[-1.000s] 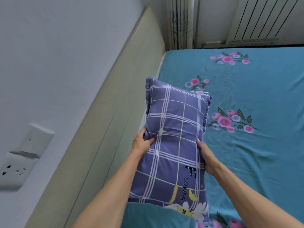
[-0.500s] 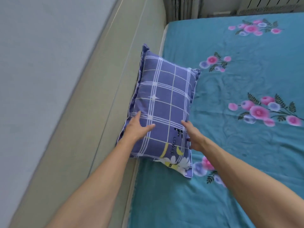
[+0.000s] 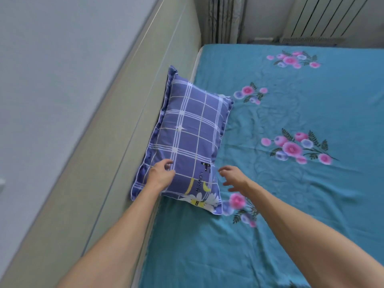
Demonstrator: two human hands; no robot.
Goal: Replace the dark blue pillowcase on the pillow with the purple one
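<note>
Both hands (image 3: 162, 175) (image 3: 233, 176) have released the pillow (image 3: 191, 138) lying before them.

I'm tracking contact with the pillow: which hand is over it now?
The left hand, its fingers above the pillow's near left corner. The right hand hovers over the sheet instead.

A bed (image 3: 291, 204) fills the right and lower part of the view, covered with a teal sheet (image 3: 270, 235) printed with pink and lilac flower sprays. Along the bed's left side runs a pale green headboard (image 3: 116, 163), padded and seamed in long lines. Left of the headboard rises a plain grey-white wall (image 3: 52, 69). Beyond the bed's far edge hangs a curtain (image 3: 224, 19), and right of it stands a white ribbed radiator (image 3: 328, 17). Soft, even light.
</note>
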